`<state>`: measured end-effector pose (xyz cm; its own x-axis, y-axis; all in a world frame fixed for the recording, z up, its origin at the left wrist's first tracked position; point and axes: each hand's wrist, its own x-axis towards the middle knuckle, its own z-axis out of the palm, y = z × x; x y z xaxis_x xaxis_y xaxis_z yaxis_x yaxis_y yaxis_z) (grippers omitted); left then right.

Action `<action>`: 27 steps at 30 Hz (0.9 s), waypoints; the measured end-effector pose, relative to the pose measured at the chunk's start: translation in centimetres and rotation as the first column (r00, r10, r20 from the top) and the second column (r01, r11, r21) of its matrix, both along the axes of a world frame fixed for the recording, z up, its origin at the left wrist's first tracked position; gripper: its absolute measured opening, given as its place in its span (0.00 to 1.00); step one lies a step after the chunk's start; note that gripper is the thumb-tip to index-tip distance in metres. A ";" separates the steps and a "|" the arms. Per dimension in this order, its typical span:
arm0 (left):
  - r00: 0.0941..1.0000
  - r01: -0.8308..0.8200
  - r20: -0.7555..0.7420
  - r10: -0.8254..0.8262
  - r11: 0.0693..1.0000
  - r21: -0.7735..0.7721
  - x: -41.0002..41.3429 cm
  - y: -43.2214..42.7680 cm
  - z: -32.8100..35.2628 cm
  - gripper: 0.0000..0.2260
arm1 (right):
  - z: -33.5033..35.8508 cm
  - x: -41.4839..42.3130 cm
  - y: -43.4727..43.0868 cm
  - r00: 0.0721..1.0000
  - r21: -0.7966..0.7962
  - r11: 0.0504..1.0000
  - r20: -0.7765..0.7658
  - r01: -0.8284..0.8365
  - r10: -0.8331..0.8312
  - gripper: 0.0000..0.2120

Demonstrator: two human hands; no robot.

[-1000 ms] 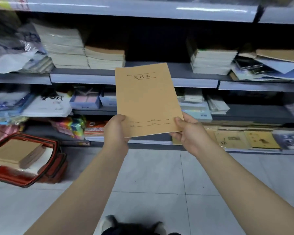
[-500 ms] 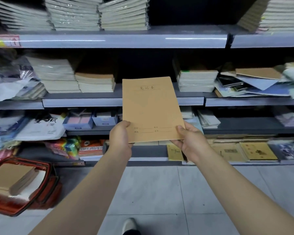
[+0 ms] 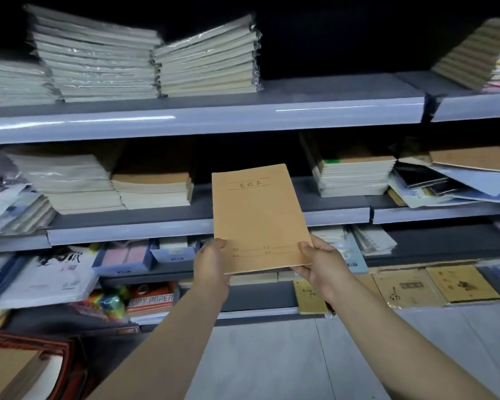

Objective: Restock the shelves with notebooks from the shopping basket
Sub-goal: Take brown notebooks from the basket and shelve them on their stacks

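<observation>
Currently both hands hold one brown notebook (image 3: 257, 217) upright in front of the middle shelf (image 3: 127, 230): left hand (image 3: 211, 262) pinches its lower left corner, right hand (image 3: 321, 265) pinches its lower right. Red shopping basket (image 3: 67, 368) sits on the floor at lower left, brown notebooks inside.

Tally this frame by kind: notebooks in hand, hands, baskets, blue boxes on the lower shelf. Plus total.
Held brown notebook: 1
Hands gripping it: 2, left hand and right hand
Red basket, partly out of view: 1
Blue boxes: 2, left blue box and right blue box
Total: 6
</observation>
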<state>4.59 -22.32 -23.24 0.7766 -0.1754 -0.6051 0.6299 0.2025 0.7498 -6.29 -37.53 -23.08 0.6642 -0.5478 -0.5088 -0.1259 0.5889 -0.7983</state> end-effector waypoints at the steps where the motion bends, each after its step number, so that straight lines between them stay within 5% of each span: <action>1: 1.000 0.003 -0.006 -0.003 1.000 0.015 1.1 -0.3 -0.1 0.04 | -0.1 1.1 -0.2 1.000 0.002 1.000 -0.004 0.006 -0.006 0.13; 27: 0.991 -0.087 -0.105 0.081 0.995 -0.051 5.8 -3.0 -3.8 0.05 | -3.2 9.6 -4.3 0.992 0.017 1.000 -0.127 0.019 -0.017 0.10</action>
